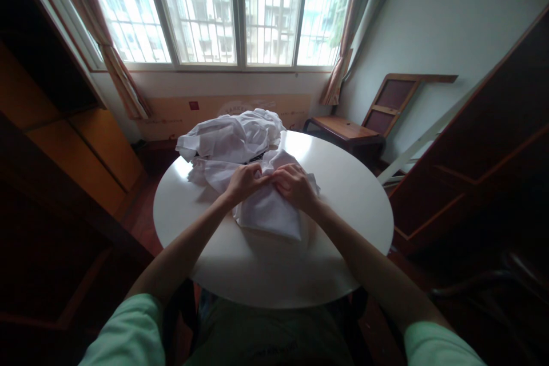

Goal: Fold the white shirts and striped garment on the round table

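Observation:
A white garment (270,211), shirt-like in its thin cloth, lies partly on the round white table in front of me. My left hand (246,182) pinches it near its middle, thumb pointing toward the other hand. Right beside it, my right hand (294,184) has its fingers closed on the same cloth, and the fingertips of both hands almost meet. Below the hands the cloth hangs as a flat panel toward me. Just beyond is a crumpled heap of white clothes (240,134), with something dark showing in a gap beneath it. What the fingertips cover is hidden.
The round white table (351,200) stands close against my body. Behind it, a large cardboard box (171,111) leans under the barred window. A wooden chair (349,126) is at the back right, a yellow-brown cabinet (98,148) at the left, and a dark wooden panel (472,166) at the right.

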{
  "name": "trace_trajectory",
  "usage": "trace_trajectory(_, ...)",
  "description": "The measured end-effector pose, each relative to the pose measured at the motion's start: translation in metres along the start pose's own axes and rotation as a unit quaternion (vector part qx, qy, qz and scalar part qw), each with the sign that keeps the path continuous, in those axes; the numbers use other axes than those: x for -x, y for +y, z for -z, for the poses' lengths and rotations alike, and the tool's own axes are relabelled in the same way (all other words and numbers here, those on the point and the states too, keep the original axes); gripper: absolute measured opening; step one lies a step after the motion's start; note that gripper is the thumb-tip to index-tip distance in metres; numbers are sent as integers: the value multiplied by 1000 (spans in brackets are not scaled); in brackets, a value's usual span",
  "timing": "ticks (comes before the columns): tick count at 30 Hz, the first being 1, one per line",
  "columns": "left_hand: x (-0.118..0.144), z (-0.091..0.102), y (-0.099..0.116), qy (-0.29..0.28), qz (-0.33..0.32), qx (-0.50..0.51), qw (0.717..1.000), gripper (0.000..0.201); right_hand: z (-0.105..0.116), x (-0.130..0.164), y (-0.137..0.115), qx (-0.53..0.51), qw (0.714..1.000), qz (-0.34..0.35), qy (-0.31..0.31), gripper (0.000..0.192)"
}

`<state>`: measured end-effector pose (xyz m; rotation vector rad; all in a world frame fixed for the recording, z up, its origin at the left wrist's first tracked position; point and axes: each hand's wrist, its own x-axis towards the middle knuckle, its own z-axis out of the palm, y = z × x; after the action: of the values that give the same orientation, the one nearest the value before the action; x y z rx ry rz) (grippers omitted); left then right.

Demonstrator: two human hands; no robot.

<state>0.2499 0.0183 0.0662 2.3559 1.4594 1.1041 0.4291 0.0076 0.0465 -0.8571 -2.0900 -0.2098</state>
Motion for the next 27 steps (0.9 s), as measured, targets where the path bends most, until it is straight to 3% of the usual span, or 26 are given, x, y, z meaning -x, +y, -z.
trace_trajectory(5, -1, 0, 2, 17, 1, 61, 998, 38, 4, -2, 2, -28, 999, -35, -7, 10)
trace_trajectory(11, 0, -1, -1, -40, -3, 125, 991, 43, 5, -1, 0, -42, 996, -80, 17, 9)
trace_trajectory(19, 0, -12, -4, -60, 13, 262, 963, 39, 4, -2, -4, -94, 991, -70, 58, 9)
trace_trajectory(27, 1, -15, -6, -50, 2, 284, 958, 35, 6, -3, -2, -100, 993, -38, 41, 8)
